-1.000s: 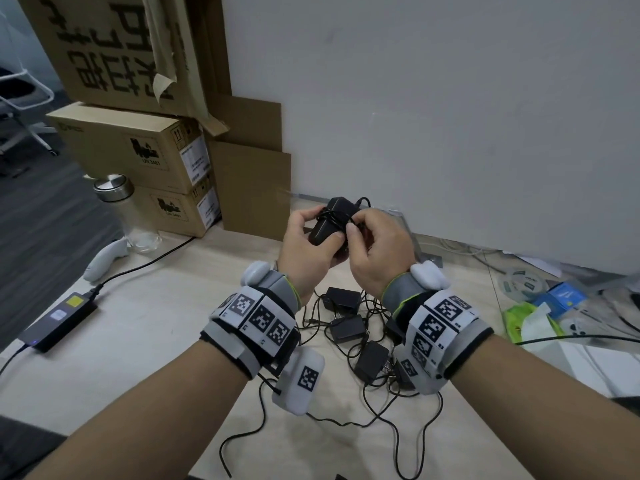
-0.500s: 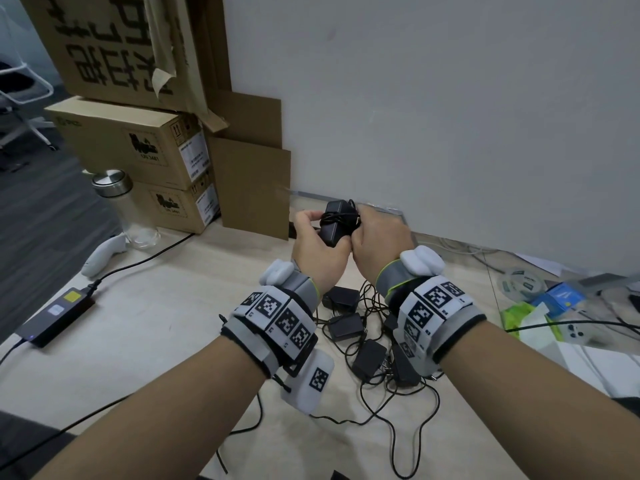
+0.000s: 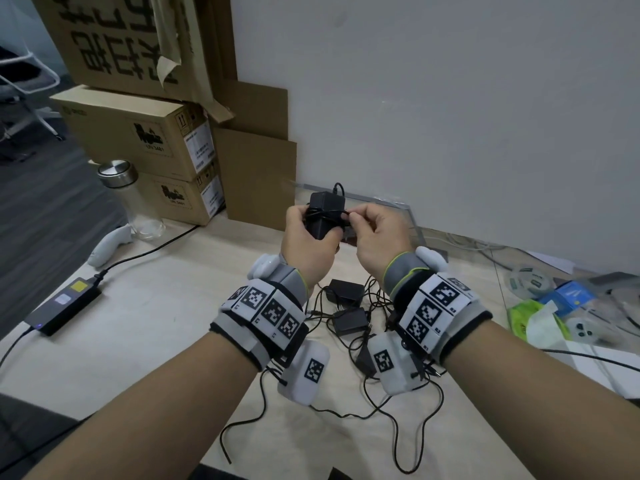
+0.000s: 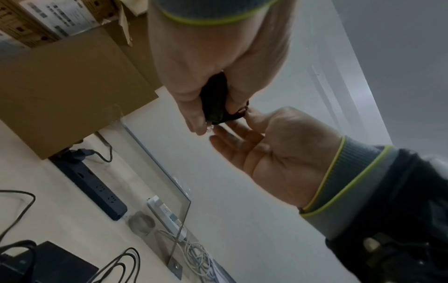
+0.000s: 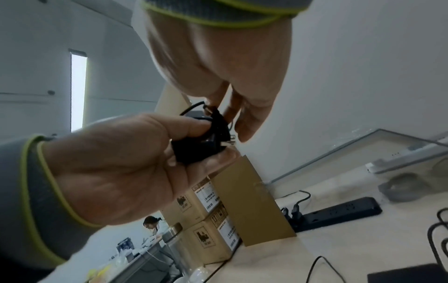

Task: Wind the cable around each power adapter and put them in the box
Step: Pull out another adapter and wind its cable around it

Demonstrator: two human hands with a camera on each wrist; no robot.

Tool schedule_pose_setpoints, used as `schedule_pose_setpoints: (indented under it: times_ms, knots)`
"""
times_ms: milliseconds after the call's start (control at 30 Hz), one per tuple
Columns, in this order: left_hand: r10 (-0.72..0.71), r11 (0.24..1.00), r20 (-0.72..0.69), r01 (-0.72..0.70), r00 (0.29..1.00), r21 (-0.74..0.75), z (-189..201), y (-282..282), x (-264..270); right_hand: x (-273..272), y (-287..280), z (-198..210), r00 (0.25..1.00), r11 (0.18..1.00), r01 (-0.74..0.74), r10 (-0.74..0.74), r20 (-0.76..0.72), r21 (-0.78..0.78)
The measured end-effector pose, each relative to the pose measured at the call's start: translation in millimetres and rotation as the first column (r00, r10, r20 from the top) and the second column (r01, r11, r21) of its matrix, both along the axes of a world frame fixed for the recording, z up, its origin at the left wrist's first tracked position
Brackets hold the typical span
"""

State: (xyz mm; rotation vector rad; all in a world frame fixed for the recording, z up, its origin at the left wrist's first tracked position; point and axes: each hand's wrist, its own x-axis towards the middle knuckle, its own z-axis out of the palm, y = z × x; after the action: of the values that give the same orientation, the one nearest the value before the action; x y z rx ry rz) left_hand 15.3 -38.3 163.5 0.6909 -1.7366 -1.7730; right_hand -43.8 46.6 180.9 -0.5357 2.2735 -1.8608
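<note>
A black power adapter (image 3: 326,212) stands upright above the table, its thin cable (image 3: 329,213) wound round its middle. My left hand (image 3: 311,226) grips the adapter's lower body; in the left wrist view the adapter (image 4: 213,99) sits between thumb and fingers. My right hand (image 3: 352,220) pinches the cable end against the adapter's right side, and the right wrist view shows the cable (image 5: 194,107) looping off those fingertips (image 5: 215,103). The plug prongs (image 5: 226,142) point toward the right hand. Several loose adapters (image 3: 347,308) lie tangled on the table under my wrists.
Stacked cardboard boxes (image 3: 145,133) and a leaning cardboard sheet (image 3: 258,181) stand at the back left, by a glass bottle (image 3: 133,202). A laptop charger brick (image 3: 64,306) lies far left, a black power strip (image 5: 344,210) along the wall, and clutter (image 3: 540,313) at right.
The adapter has been turned more upright and shows above my hands. My right hand has drawn slightly to the right, still pinching the cable; the left hand keeps its grip.
</note>
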Motion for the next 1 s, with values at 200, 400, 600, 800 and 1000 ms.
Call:
schedule_pose_setpoints:
  times_ms: [200,400,600,800,1000]
  knots:
    - [-0.035,0.998,0.006,0.035,0.999,-0.058,-7.3,-10.5,4.6,2.2,-1.0,5.8,0.973,0.999,-0.053,0.048,0.224,0.014]
    - [-0.051,0.992,0.032,0.054,0.998,-0.114,-17.2,-18.4,10.3,2.8,-1.2,9.3,0.986,0.946,-0.120,0.079,0.146,0.300]
    - [-0.066,0.938,0.043,0.076,0.997,-0.338,-24.1,-16.5,23.7,3.2,-5.3,14.6,0.893,0.916,-0.252,0.095,0.439,0.314]
    - [-0.030,0.997,-0.001,0.030,1.000,-0.066,-29.3,-24.2,22.9,2.2,-8.1,14.0,0.947,0.791,-0.262,0.100,0.306,0.552]
    - [-0.192,0.842,-0.130,0.231,0.973,0.488,-33.9,-51.2,28.8,0.1,-4.0,12.0,0.948,0.483,-0.141,0.318,-0.023,0.864]
